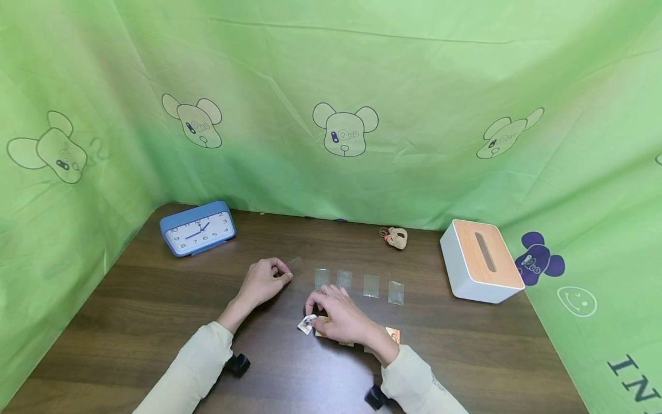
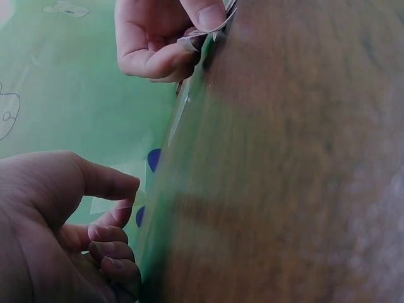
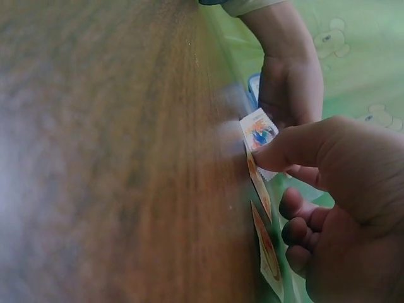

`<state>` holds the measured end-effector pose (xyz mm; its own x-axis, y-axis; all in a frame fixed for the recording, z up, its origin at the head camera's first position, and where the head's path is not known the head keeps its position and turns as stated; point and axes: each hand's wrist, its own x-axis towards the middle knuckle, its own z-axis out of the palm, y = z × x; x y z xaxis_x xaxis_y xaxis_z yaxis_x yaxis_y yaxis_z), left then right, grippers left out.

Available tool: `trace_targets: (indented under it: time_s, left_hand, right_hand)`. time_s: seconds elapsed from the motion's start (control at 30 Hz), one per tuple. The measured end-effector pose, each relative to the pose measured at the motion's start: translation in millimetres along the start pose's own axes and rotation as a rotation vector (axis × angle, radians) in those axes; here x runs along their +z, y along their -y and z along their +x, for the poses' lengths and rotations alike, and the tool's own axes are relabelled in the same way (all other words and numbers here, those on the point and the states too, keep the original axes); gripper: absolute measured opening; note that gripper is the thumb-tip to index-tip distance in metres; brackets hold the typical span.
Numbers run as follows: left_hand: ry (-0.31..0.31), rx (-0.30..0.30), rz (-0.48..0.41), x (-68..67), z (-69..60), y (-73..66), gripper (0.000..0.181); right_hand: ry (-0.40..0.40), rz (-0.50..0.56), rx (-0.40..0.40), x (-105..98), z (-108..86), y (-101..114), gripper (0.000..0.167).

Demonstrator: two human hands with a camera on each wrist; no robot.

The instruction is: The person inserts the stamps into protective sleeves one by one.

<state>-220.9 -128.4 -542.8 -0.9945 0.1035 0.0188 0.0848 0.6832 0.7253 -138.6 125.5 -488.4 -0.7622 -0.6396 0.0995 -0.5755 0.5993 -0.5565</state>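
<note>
My left hand (image 1: 261,282) pinches a small clear plastic sleeve (image 1: 296,265) between thumb and forefinger. In the left wrist view that see-through sleeve (image 2: 108,205) shows faintly behind the fingers. My right hand (image 1: 338,315) pinches a postage stamp (image 1: 307,324) by its edge, tilted. Its perforated border and colourful print show in the right wrist view, where the stamp (image 3: 257,131) stands at the thumb tip. More stamps (image 1: 393,334) lie in a row, partly hidden under my right hand and wrist. Beyond that hand, several clear sleeves (image 1: 370,286) lie in a line on the table.
A blue clock (image 1: 199,229) stands at the back left of the wooden table (image 1: 279,368). A small beige trinket with a cord (image 1: 397,237) lies at the back. To the right stands a white tissue box with a wooden lid (image 1: 483,261). Green cloth (image 1: 269,172) surrounds the table.
</note>
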Motion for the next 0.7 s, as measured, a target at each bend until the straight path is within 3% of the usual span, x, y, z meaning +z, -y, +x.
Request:
trace_targets:
  time_s: [0.4,0.57,0.7]
  left_hand:
    - [0.005,-0.016,-0.006,0.4,0.1,0.0,0.008]
    - [-0.005,-0.001,-0.018,-0.8,-3.6,-5.1,0.007]
    - [-0.031,0.044,-0.035,-4.3,-11.4,-14.4,0.005]
  right_hand:
    - [-0.015,0.088,-0.005,2,1.2,-6,0.028]
    - [-0.119,0.138,-0.089,4,0.0,-12,0.020]
    - [-0.218,0.213,-0.072,3,-1.5,-13,0.017]
